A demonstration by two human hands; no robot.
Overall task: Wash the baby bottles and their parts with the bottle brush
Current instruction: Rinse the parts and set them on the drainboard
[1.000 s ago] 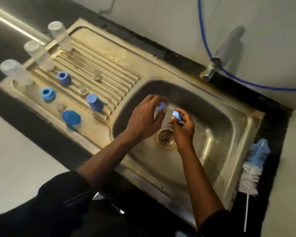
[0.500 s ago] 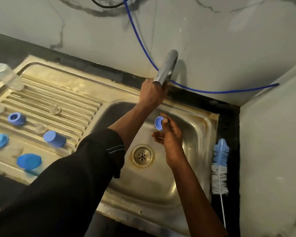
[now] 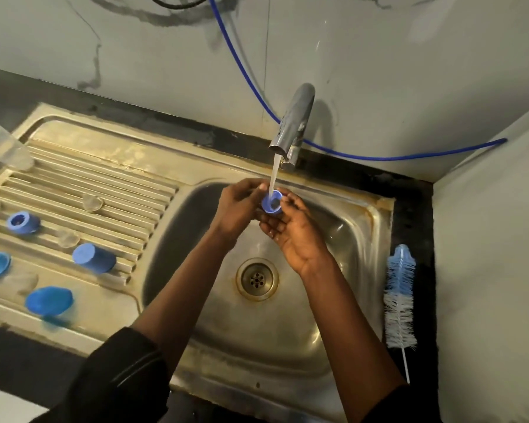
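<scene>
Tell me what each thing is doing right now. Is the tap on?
Tap: running.
Small cap: under the water, held by left hand and right hand.
Brush: lying beside the sink, untouched.
Drain: unplugged.
Big cap: on its side.

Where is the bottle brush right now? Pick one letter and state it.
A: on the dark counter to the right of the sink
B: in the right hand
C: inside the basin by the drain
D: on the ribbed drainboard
A: the bottle brush lies untouched on the dark counter beside the sink rim, while the left hand and right hand hold a blue cap under the tap.
</scene>
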